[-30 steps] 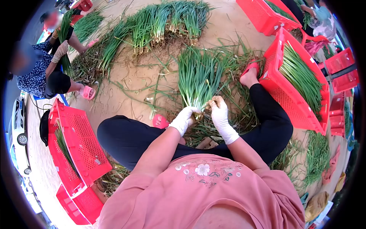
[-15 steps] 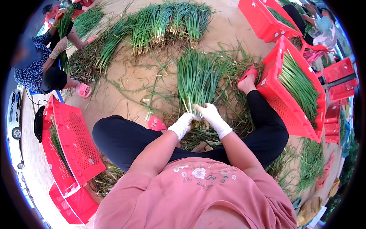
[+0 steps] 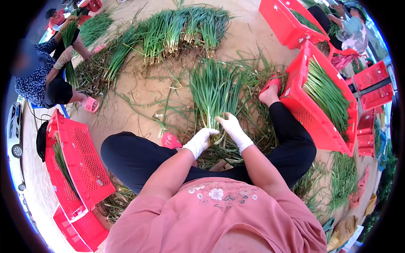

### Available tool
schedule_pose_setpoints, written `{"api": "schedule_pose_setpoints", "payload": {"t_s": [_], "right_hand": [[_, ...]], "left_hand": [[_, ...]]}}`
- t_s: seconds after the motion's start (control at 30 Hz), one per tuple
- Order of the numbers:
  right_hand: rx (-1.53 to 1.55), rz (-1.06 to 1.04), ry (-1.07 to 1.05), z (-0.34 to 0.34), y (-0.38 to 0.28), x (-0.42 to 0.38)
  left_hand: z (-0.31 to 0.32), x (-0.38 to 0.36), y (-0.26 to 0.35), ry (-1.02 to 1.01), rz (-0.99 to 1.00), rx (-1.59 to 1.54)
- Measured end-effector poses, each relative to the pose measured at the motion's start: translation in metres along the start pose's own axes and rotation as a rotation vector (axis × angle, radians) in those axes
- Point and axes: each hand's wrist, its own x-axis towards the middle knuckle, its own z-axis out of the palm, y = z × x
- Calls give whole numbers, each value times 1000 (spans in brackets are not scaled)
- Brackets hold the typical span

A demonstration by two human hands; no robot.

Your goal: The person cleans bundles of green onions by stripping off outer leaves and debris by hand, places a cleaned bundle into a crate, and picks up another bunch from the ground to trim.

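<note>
In front of me a bunch of garlic chives (image 3: 213, 90) fans out, long green leaves pointing away and pale stalk ends towards my body. Around the stalk ends my left hand (image 3: 203, 140), in a white glove, is closed. My right hand (image 3: 232, 129), gloved too, has its fingers bent against the stalks on the right side, just above the left. Loose leaves and trimmings (image 3: 253, 90) lie on the ground beside and under the bunch. Part of the stalk ends is hidden by the gloves.
Several finished-looking bunches (image 3: 181, 31) lie in a row farther out. A red crate (image 3: 295, 109) with chives (image 3: 327, 95) stands right, another red crate (image 3: 90, 156) left. At upper left a seated person (image 3: 36, 84) holds chives. Pink slippers (image 3: 171, 140) are on my feet.
The right hand's fingers have shifted slightly up and apart from the left hand along the stalks. The bunch stays in the left hand, its leaves spread a little more to the left.
</note>
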Motion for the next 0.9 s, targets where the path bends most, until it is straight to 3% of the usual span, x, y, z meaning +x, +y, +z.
{"api": "schedule_pose_setpoints", "payload": {"t_s": [0.1,0.3,0.4,0.6,0.77,0.83,0.9], "right_hand": [[13,75,-167,-1,6,11],[96,3,-60,8,15,17],[239,170,-181,4,16,18],[435,256,-89,7,27,16],[688,341,10,-6,21,1],[623,316,80,-8,12,4],[317,-19,-11,-9,6,7]], "left_hand": [[1,0,-1,27,98,32],[-6,5,0,31,58,20],[2,-6,2,15,81,3],[3,-7,2,33,153,48],[-5,-2,2,96,104,8],[-1,-6,3,128,102,51],[-2,-5,1,129,123,59]]}}
